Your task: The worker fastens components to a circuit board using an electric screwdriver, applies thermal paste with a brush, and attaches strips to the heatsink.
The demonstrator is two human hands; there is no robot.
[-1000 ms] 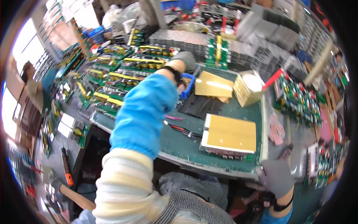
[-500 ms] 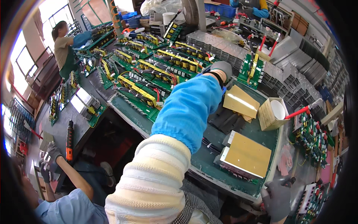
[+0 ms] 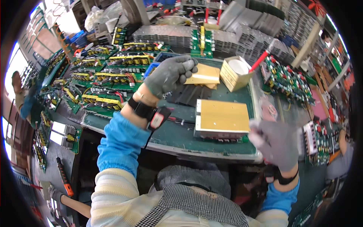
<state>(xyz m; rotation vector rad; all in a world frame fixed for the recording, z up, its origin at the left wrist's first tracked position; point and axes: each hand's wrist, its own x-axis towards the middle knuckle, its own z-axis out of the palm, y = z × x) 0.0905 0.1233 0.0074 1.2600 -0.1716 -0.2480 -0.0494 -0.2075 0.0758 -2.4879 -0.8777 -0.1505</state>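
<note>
My left hand (image 3: 170,76) has drawn back from the blue bin (image 3: 150,69), fingers curled closed – on what, I can't tell. My right hand (image 3: 279,143), too blurred to read its grip, has come up beside the tan-topped metal housing (image 3: 224,116) on the green tabletop (image 3: 172,140) – the reach seems over.

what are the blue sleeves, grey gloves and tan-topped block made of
Blue sleeves: likely thin synthetic fabric, slightly shiny and wrinkled. Grey gloves: probably knit, perhaps coated; matte and creased. Tan-topped block: silvery side suggests metal; its smooth top could be plastic or board.
</note>
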